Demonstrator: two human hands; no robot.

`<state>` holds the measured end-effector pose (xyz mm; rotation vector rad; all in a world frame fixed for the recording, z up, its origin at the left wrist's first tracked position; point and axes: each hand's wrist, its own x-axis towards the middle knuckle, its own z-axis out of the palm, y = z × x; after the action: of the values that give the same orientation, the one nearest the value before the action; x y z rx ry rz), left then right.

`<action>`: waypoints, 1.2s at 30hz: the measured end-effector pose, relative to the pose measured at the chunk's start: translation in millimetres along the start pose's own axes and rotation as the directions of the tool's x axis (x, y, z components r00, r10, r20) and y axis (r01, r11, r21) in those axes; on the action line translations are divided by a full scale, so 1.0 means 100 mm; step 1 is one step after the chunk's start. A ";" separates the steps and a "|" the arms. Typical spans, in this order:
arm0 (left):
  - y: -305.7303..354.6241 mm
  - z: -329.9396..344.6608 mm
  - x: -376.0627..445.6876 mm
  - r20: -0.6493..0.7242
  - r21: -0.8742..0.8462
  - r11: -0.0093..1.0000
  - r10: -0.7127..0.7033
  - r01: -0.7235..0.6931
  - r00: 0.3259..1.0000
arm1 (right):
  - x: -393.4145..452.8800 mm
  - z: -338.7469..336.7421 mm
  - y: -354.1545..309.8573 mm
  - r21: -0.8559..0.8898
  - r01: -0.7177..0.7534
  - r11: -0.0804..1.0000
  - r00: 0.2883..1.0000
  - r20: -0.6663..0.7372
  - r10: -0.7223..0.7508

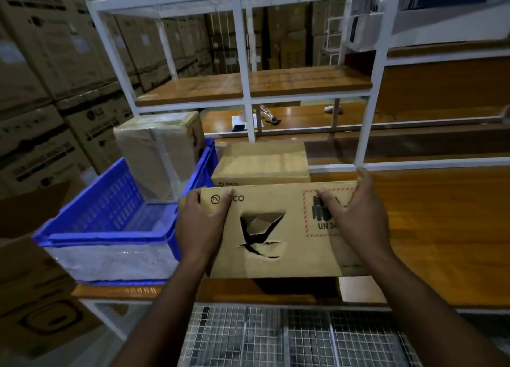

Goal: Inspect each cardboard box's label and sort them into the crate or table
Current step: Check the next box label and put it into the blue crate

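Held item: torn PICO cardboard box, tilted up over the wooden table, hazard label facing the camera.
Left hand: grips the box's left edge, thumb on its face.
Right hand: grips the right edge, fingers curled over the label.
Blue crate: left of the box, holding a taped carton.
Second PICO box: on the table, just behind.

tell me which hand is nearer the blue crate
Left. The left hand grips the torn box's left edge, right beside the blue crate's near corner. The right hand holds the box's far side, away from the crate.
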<state>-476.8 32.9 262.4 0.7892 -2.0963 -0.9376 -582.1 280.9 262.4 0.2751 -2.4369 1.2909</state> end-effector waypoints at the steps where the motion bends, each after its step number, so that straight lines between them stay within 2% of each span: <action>1: -0.01 0.01 0.07 0.003 0.031 0.999 0.013 -0.013 1.000 | 0.05 0.04 -0.04 -0.028 0.001 1.000 1.000 -0.019 -0.001; 8: 0.06 0.01 0.43 0.001 0.184 0.982 0.044 -0.044 0.999 | 0.30 0.15 -0.12 -0.215 -0.004 0.977 0.995 -0.093 -0.017; 12: 0.09 0.13 0.53 0.013 0.245 0.969 0.019 -0.022 1.000 | 0.46 0.24 -0.13 -0.249 0.032 0.968 0.999 -0.014 -0.037; 17: 0.16 0.24 0.57 0.162 0.282 0.955 0.047 -0.092 0.986 | 0.55 0.35 -0.15 -0.316 0.175 0.933 0.983 0.100 -0.151; 20: 0.16 0.26 0.52 0.138 0.309 0.916 0.225 -0.258 0.965 | 0.51 0.36 -0.17 -0.390 0.322 0.863 0.943 0.215 -0.255; 22: 0.14 0.29 0.49 0.177 0.304 0.869 0.351 -0.390 0.919 | 0.43 0.36 -0.18 -0.387 0.423 0.820 0.897 0.309 -0.317; 25: 0.09 0.34 0.42 0.347 0.260 0.841 0.377 -0.474 0.859 | 0.33 0.33 -0.20 -0.308 0.518 0.798 0.824 0.430 -0.369; 28: 0.03 0.32 0.42 0.404 0.271 0.803 0.404 -0.530 0.820 | 0.35 0.32 -0.20 -0.252 0.565 0.786 0.781 0.472 -0.410; 30: 0.02 0.31 0.36 0.379 0.247 0.785 0.462 -0.568 0.802 | 0.34 0.34 -0.18 -0.218 0.570 0.792 0.782 0.442 -0.440; 34: -0.06 0.38 0.17 0.242 0.262 0.766 0.536 -0.587 0.809 | 0.31 0.44 -0.12 -0.208 0.555 0.805 0.813 0.342 -0.472; 36: -0.08 0.43 0.18 0.215 0.269 0.770 0.538 -0.579 0.815 | 0.34 0.48 -0.11 -0.203 0.543 0.815 0.825 0.312 -0.472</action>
<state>-519.4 31.0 241.4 0.2072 -2.4290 -0.3210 -620.8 234.8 260.1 0.9908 -2.4512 0.6899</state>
